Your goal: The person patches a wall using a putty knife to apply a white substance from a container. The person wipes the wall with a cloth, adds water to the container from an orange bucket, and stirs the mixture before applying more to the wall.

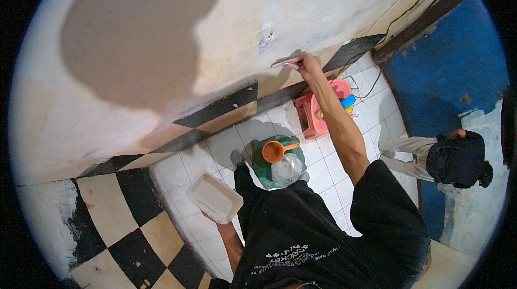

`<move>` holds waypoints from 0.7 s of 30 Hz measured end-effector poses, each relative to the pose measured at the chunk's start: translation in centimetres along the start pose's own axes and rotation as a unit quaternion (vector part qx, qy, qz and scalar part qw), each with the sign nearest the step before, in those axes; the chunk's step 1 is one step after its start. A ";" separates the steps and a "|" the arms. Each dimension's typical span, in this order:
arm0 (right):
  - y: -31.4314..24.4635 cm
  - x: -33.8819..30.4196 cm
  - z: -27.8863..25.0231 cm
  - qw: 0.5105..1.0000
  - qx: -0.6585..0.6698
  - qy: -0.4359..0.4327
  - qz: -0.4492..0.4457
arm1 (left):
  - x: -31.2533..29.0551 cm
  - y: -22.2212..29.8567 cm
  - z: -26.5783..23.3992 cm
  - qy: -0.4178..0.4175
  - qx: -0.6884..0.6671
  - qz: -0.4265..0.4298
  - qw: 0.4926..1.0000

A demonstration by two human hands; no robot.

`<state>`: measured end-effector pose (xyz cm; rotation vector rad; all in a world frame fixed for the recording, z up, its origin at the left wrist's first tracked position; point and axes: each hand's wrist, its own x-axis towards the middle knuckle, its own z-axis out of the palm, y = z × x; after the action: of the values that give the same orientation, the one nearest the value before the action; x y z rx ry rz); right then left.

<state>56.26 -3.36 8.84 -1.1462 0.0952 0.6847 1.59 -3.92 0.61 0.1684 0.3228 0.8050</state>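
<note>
With my right hand (309,68) I grip a putty knife (281,64), its flat blade against the whitish wall (237,36) just above the checkered tile band. The fingers are closed round its handle. My left hand (208,217) holds a white rectangular plastic tub (215,197) from below, to the left of my body. Pale, whitish material shows inside the tub, and the tub hides most of that hand. A patch with bluish marks (267,36) is on the wall above the blade.
An orange dipper (273,151) and a clear plastic bag (287,170) rest on a green bag (261,173) between my feet. Under my right arm stands a pink stool (308,116) with a blue object (349,101). A black cable (371,89) trails nearby. Another person (455,157) stands at right.
</note>
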 end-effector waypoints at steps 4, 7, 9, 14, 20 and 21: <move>-3.5 -4.5 -0.7 0.999 0.023 0.004 -0.031 | 0.3 -1.0 -0.1 -0.019 -0.008 -0.004 1.000; -3.8 -8.1 -3.6 0.995 -0.076 0.003 -0.057 | 0.6 -1.7 -0.3 -0.038 -0.030 -0.003 0.999; -1.9 -9.5 -3.4 0.996 -0.078 0.033 -0.022 | 0.9 -2.0 0.1 -0.032 -0.043 0.007 0.999; 5.0 -6.9 -1.1 0.998 0.013 0.060 0.028 | 1.7 -2.3 -0.9 -0.032 -0.043 -0.002 0.999; -0.2 -6.6 7.0 0.998 0.025 0.001 -0.065 | 2.0 -1.4 -1.2 -0.045 -0.024 0.012 0.999; -1.8 -7.4 7.4 0.996 0.032 0.004 -0.087 | 2.1 -1.6 -1.0 -0.053 -0.024 0.010 0.998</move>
<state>49.37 -0.81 16.53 -1.0810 0.0240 0.5191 3.68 -3.50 -1.24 0.1681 0.2026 0.8197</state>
